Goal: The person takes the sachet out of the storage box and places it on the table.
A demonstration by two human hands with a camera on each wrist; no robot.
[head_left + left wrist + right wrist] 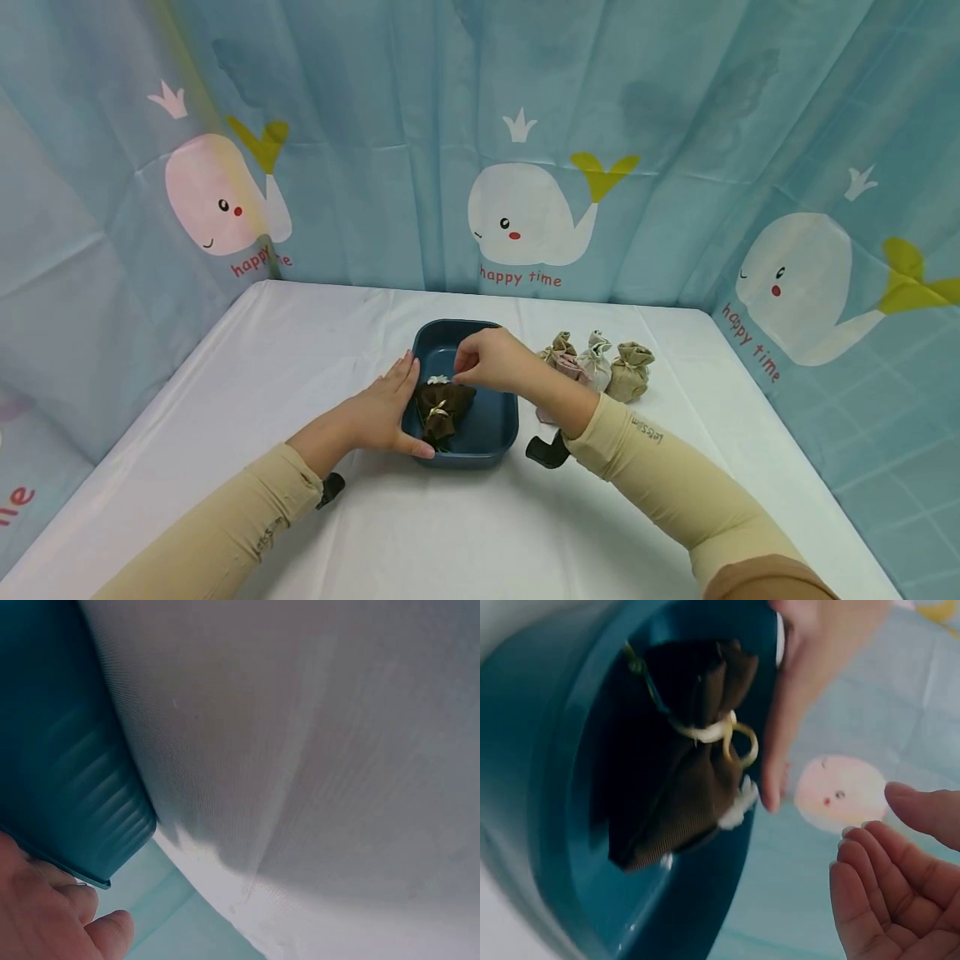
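Note:
A dark blue rectangular basin (491, 437) stands on the white cloth. Inside it, against the left side, lies a dark brown drawstring pouch (442, 402) tied with a gold cord (714, 733), with a white flower-like piece (739, 804) on it. My left hand (382, 408) rests along the basin's left rim with its fingers extended. Over the basin's far right part hovers my right hand (491, 358), its fingers loosely bent. In the right wrist view the right hand's fingers (866, 862) and thumb are apart, with nothing between them.
To the right of the basin stand several small tied pouches: a white one (596, 367), an olive-tan one (630, 373), a pink one (572, 367) and a brown one (561, 343). A blue whale-print curtain (360, 208) hangs around the white-covered table (322, 333).

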